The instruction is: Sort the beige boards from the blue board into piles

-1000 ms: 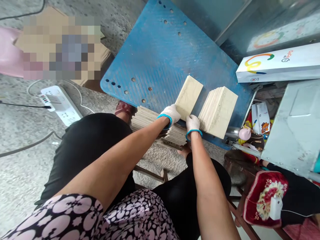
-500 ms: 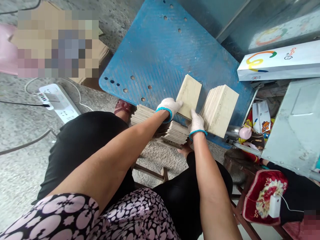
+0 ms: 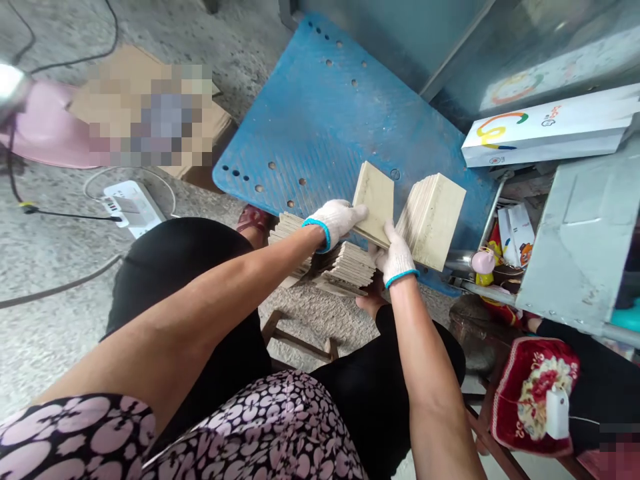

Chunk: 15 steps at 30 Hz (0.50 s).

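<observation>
Both hands wear white knit gloves with blue cuffs. A small batch of pale beige rectangular boards (image 3: 377, 200) is held between them over the front of a blue ribbed plastic panel (image 3: 310, 127). My left hand (image 3: 337, 219) grips the left edge, its thumb on the top face. My right hand (image 3: 397, 253) is closed round the lower right corner, thumb on top and fingers partly hidden underneath. Just to the right, a leaning stack of the same boards (image 3: 443, 220) rests on the blue panel. Below my hands lie two more rows of boards (image 3: 350, 267), partly covered by my left forearm.
A white paper bag (image 3: 545, 130) and a grey metal surface (image 3: 565, 240) are at the right, with a pink-capped bottle (image 3: 483, 261) nearby. At the left, a power strip (image 3: 133, 207) and cables lie on the concrete floor. Another person's dark-clothed leg (image 3: 600, 380) shows at lower right.
The view has shifted slightly. The held boards are tilted a little more, and my right hand has moved further round their lower corner, its fingers now underneath.
</observation>
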### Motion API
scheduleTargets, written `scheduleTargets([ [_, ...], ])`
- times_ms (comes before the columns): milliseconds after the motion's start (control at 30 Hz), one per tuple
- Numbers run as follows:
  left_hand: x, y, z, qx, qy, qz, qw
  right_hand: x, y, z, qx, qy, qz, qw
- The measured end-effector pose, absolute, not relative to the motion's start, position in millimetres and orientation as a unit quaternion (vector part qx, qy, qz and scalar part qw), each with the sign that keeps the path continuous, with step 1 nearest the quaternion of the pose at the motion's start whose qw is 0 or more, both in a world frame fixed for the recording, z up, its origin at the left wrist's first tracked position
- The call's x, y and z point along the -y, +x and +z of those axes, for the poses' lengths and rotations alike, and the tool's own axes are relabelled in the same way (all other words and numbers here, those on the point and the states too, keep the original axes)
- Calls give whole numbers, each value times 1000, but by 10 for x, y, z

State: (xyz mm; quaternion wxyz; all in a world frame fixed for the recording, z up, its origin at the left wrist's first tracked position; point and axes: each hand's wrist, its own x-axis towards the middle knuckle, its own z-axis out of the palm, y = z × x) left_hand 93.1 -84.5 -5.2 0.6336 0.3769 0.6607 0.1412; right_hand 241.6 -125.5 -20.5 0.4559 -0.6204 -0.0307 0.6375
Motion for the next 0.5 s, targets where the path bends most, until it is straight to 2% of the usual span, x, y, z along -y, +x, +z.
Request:
scheduleTargets([
  [333,1946,680,522,-598,402,232,653,2224,2377,644,236,-595,579,505],
  [500,2548,614,539,-530,361,322,696,2886,2203,759,208,-573,589,531],
])
